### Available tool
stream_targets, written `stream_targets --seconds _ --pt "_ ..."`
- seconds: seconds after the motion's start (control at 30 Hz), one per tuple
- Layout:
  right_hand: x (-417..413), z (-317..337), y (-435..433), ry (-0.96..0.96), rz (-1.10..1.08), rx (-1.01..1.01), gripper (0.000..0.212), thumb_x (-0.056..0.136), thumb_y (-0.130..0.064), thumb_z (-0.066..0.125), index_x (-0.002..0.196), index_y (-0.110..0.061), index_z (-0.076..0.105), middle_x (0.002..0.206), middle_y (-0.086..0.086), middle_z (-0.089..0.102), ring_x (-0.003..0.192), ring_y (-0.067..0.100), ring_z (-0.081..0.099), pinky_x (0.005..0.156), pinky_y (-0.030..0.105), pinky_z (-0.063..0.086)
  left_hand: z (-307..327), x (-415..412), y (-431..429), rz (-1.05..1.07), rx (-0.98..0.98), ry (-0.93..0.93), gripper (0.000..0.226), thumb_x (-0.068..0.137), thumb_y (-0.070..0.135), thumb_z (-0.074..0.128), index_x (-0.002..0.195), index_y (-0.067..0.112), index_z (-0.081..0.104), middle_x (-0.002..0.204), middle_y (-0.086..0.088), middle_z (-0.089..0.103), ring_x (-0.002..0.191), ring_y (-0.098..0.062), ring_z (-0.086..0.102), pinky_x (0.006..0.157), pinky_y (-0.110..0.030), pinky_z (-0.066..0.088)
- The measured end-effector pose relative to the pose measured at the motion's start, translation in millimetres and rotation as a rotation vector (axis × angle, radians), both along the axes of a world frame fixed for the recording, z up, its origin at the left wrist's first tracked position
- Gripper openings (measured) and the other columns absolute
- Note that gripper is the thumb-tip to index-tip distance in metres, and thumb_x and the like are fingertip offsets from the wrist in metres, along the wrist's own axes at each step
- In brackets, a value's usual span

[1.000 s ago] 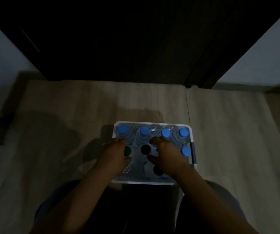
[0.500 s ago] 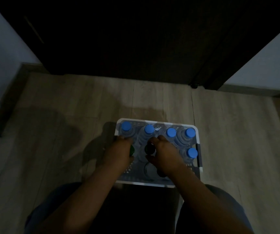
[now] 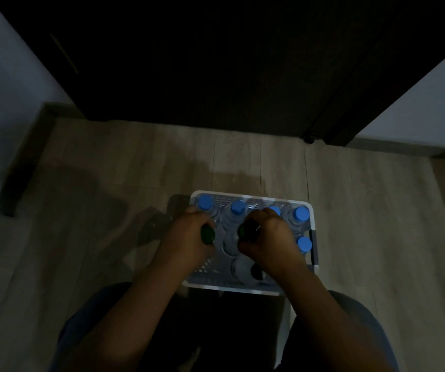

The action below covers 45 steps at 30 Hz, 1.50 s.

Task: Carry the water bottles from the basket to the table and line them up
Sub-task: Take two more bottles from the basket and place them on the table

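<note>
Five blue-capped bottles [image 3: 238, 207], three dark-capped [image 3: 256, 271]; left grip [image 3: 189, 238], right grip [image 3: 268, 238] hold one each.

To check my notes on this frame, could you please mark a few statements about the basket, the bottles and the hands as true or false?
1. The basket stands on a wooden floor. True.
2. Both hands are empty. False: the left hand grips a green-capped bottle and the right hand grips a dark-capped bottle.
3. Five blue caps show in the basket. True.
4. Bottles stand lined up on a table. False: no table is in view.
</note>
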State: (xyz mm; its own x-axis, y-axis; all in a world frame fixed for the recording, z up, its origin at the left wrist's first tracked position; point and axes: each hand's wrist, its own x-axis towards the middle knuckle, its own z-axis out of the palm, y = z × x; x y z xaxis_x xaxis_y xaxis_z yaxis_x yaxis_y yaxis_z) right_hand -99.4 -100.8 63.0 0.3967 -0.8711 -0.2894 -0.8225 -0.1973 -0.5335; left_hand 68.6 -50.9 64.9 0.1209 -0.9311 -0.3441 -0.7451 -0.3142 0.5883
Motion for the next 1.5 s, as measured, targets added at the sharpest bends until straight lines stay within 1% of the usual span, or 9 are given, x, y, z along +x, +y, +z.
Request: stream_targets --seconds 0.1,0.27,0.47,0.7,0.93,1.1,1.27,1.37,1.5 --pt "-2 46 5 -0.021 -0.037 0.035 0.030 0.074 -0.017 0.076 0.099 -0.014 0.060 0.107 0.001 0.055 0.087 0.014 0.057 0.077 0.024 0.049 43 -1 7 0.008 -0.025 -0.002 0.020 0.070 0.008 0.073 0.087 0.011 0.064 0.093 0.006 0.043 0.083 -0.013 0.053 0.060 -0.009 0.031" --pt "-6 131 17 -0.030 -0.053 0.047 0.032 0.074 -0.017 0.077 0.102 -0.016 0.061 0.105 -0.004 0.053 0.083 0.007 0.051 0.071 0.010 0.038 134 1 21 0.050 -0.022 -0.008 0.023 0.067 0.012 0.077 0.085 0.015 0.063 0.096 0.004 0.048 0.084 -0.012 0.053 0.073 -0.020 0.041" --pt "-8 253 35 -0.071 -0.063 0.075 0.031 0.075 -0.021 0.077 0.101 -0.022 0.061 0.095 -0.017 0.050 0.074 -0.006 0.050 0.061 0.001 0.038 255 2 47 0.075 -0.009 0.014 0.025 0.063 0.011 0.079 0.082 0.017 0.063 0.090 0.009 0.047 0.077 -0.006 0.048 0.064 -0.008 0.032" --pt "-8 418 64 -0.077 -0.058 0.014 0.027 0.073 -0.019 0.078 0.096 -0.017 0.064 0.094 -0.014 0.051 0.079 0.003 0.056 0.067 0.007 0.044 423 3 73 0.112 -0.010 0.017 0.022 0.066 0.009 0.076 0.080 0.018 0.061 0.092 0.004 0.052 0.080 -0.009 0.052 0.072 -0.017 0.037" --pt "-5 563 95 -0.069 -0.030 -0.015 0.026 0.072 -0.024 0.079 0.093 -0.021 0.064 0.097 -0.009 0.055 0.075 0.002 0.055 0.066 0.009 0.045 569 16 101 0.119 -0.053 0.014 0.019 0.066 0.005 0.073 0.081 0.013 0.065 0.095 -0.002 0.056 0.080 -0.012 0.054 0.069 -0.017 0.039" --pt "3 628 113 -0.075 -0.018 -0.081 0.026 0.072 -0.025 0.078 0.092 -0.027 0.061 0.094 -0.012 0.055 0.074 -0.001 0.054 0.059 0.008 0.043 631 31 123 0.146 -0.116 0.020 0.025 0.061 0.007 0.076 0.082 0.014 0.066 0.094 0.001 0.056 0.081 -0.013 0.057 0.073 -0.017 0.042" --pt "21 662 126 -0.078 -0.036 -0.088 0.031 0.079 -0.021 0.074 0.108 -0.020 0.062 0.106 -0.005 0.059 0.082 0.003 0.057 0.071 0.013 0.048 665 48 140 0.218 -0.195 0.020 0.027 0.058 0.006 0.078 0.081 0.018 0.070 0.090 0.004 0.058 0.078 -0.011 0.058 0.066 -0.011 0.040" --pt "33 682 127 -0.127 -0.020 -0.159 0.027 0.076 -0.021 0.076 0.100 -0.022 0.063 0.101 -0.006 0.058 0.083 0.005 0.058 0.072 0.015 0.047 681 61 149 0.250 -0.245 0.027 0.028 0.060 0.007 0.080 0.083 0.020 0.071 0.089 0.007 0.055 0.079 -0.006 0.054 0.064 -0.003 0.034" --pt "49 703 124 -0.136 0.031 -0.166 0.029 0.079 -0.028 0.073 0.104 -0.028 0.059 0.103 -0.013 0.052 0.085 0.001 0.055 0.077 0.017 0.050 703 78 159 0.302 -0.294 0.028 0.029 0.062 0.010 0.081 0.087 0.020 0.071 0.091 0.008 0.058 0.081 -0.004 0.054 0.066 -0.006 0.036"
